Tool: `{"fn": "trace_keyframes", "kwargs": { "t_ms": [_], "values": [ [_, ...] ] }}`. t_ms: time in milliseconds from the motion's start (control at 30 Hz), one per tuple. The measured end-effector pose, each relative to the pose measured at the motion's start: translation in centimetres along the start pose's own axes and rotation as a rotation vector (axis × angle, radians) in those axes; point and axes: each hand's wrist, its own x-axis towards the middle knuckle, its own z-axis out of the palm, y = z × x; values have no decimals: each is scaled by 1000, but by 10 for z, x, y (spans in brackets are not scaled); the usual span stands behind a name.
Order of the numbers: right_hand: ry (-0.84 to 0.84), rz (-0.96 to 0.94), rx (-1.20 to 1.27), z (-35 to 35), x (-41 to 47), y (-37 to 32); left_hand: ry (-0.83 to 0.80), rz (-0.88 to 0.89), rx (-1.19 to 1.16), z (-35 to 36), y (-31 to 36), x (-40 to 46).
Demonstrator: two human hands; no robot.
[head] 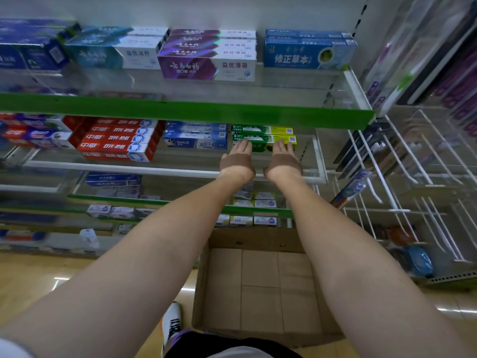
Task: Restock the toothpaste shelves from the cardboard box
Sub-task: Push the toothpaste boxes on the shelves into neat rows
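On the middle shelf (165, 169), from the left, sit the red toothpaste cartons (117, 140) in a stepped stack, then the blue Darlie cartons (195, 136), then the green Darlie cartons (264, 137) at the right end. Both of the person's arms reach to that green stack. The left hand (238, 157) lies with fingers straight against the left part of the front green carton, and the right hand (283, 158) does the same toward its right end; neither grip is curled round anything, both look flat and pressing. Below, on the floor, the cardboard box (260, 288) stands open and appears empty. These cartons should be light and stiff, with smooth printed faces that slide easily; I would judge a hold across the long sides, or a flat push on the front face, safest, since the thin card dents at the ends.
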Motion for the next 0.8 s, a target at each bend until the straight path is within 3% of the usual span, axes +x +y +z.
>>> {"fn": "trace_keyframes", "kwargs": {
  "t_ms": [467,600,700,800],
  "values": [
    [-38,9,-18,0,5,-8,-108,37,-10,-6,-14,12],
    [-66,-5,21,3,1,2,-208,75,41,-17,-12,15],
    [0,34,63,13,-13,4,-256,106,74,-26,-17,16],
    [47,44,71,17,-24,2,-196,139,51,-28,-21,11]
  ]
}}
